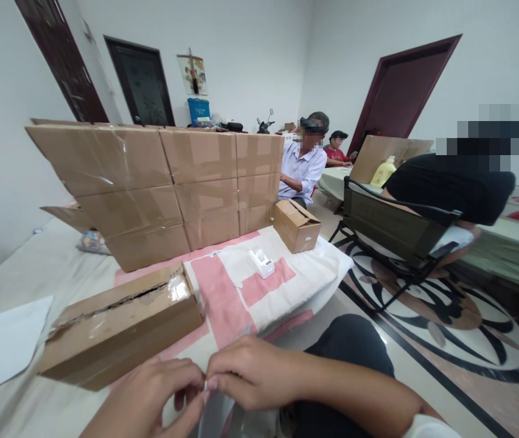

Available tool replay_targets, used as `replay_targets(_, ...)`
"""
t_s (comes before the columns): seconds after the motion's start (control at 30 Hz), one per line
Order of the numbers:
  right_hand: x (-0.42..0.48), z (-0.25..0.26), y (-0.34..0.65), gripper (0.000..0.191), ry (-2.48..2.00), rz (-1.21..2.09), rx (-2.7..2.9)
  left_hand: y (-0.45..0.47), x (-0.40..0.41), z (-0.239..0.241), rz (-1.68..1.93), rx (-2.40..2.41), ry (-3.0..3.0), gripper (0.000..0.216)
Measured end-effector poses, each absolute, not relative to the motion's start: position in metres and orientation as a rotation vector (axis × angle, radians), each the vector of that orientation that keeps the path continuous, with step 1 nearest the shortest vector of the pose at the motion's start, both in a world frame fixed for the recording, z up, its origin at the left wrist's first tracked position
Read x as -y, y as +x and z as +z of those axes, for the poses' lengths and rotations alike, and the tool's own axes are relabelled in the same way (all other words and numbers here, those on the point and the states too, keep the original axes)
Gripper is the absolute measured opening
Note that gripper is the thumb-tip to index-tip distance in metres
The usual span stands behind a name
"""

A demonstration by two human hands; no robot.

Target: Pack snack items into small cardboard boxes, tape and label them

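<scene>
the cloth-covered tabletop (227, 304) is backed by a cardboard partition (126, 210). a long carton (122, 328) is set front left, a smaller carton (296, 228) far right. left hand (149, 395) and right hand (254, 371) are pinched narrow. a white dispenser (261, 263) is placed near the smaller carton. between both hands' fingertips a tiny white piece (205, 385) is held, unidentifiable.

Cloth-covered table (316, 274) carries: cardboard wall (207, 159), long box (125, 331), small box (293, 228), white tape dispenser (261, 264); paper sheet (6, 337) at left.
</scene>
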State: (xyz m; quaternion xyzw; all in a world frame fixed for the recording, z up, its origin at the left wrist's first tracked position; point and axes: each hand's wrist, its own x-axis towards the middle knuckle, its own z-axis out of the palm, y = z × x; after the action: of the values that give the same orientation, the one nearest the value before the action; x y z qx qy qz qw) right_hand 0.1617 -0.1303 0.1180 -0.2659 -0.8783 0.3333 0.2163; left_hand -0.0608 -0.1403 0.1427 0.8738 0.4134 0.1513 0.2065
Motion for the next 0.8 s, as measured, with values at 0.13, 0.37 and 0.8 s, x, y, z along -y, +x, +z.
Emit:
replay_targets(0.13, 0.131, 0.117, 0.161, 0.019, -0.757, 0.865, 2.451, -0.064, 0.138, 0.141, 0.389, -1.128, 2.405, 0.027)
replay_targets(0.37, 0.127, 0.119, 0.162, 0.017, -0.738, 0.869, 2.342, -0.066, 0.132, 0.135, 0.393, -1.199, 2.297, 0.030)
replay_targets(0.8, 0.023, 0.158, 0.208, 0.035, -0.681, 0.546, 1.178, -0.068, 0.117, 0.126, 0.281, -1.330, 2.159, 0.038)
